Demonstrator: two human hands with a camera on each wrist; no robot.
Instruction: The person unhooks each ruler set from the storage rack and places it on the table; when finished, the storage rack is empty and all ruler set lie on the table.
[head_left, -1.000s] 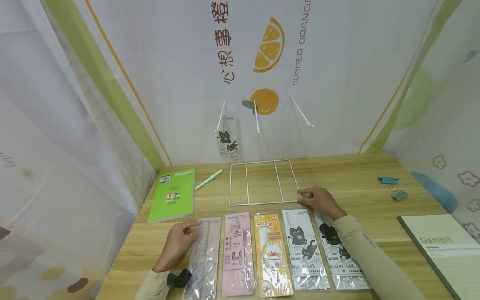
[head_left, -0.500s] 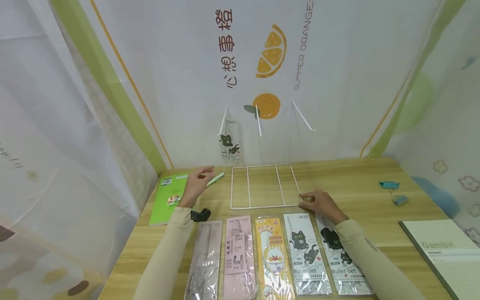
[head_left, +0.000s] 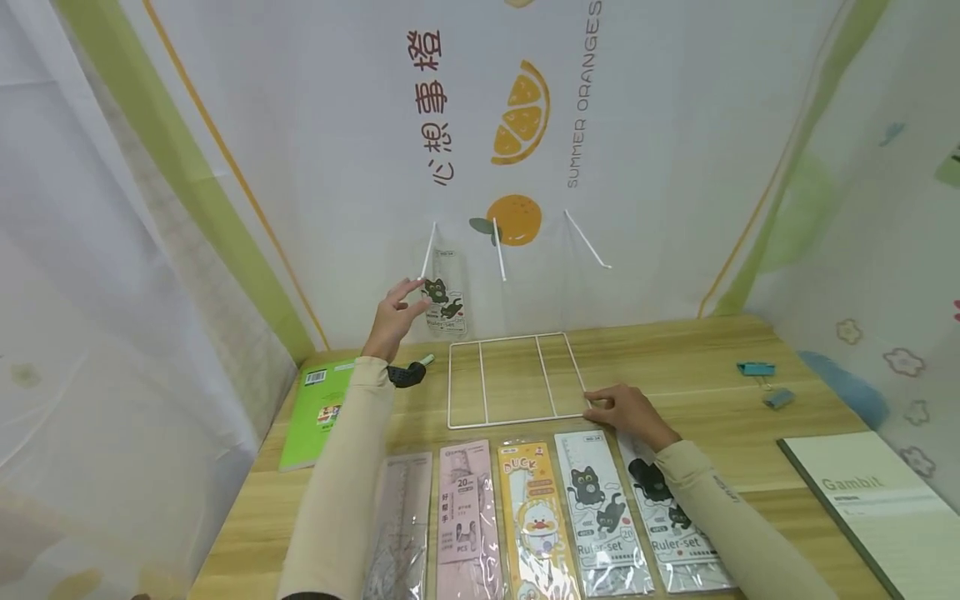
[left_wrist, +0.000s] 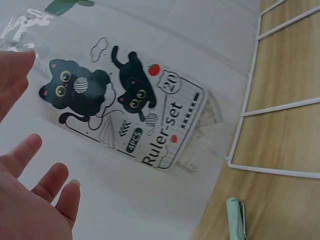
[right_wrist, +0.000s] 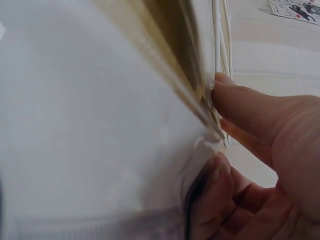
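A white wire display rack (head_left: 483, 383) stands on the wooden table, its hooks jutting out at the back. From its left hook (head_left: 428, 252) hangs a clear ruler set pack (left_wrist: 132, 100) printed with two black cats. My left hand (head_left: 392, 321) is raised beside this pack, fingers spread, thumb apart, holding nothing. With thumb and forefinger my right hand (head_left: 630, 412) pinches the rack's front right corner. Under my right wrist lies another cat ruler set (head_left: 678, 546), partly covered by the sleeve; its pack looms close in the right wrist view.
Along the front lie two pink ruler packs (head_left: 468, 517), a yellow duck pack (head_left: 538, 500) and a second cat pack (head_left: 603, 517). A green booklet (head_left: 307, 417) and a pen (left_wrist: 236, 217) are at left. Two binder clips (head_left: 756, 368) and a Gambit notebook (head_left: 870, 500) sit at right.
My left hand has risen from the leftmost pink pack, past the green booklet and pen, to the hanging ruler set. The right hand keeps its pinch on the rack corner.
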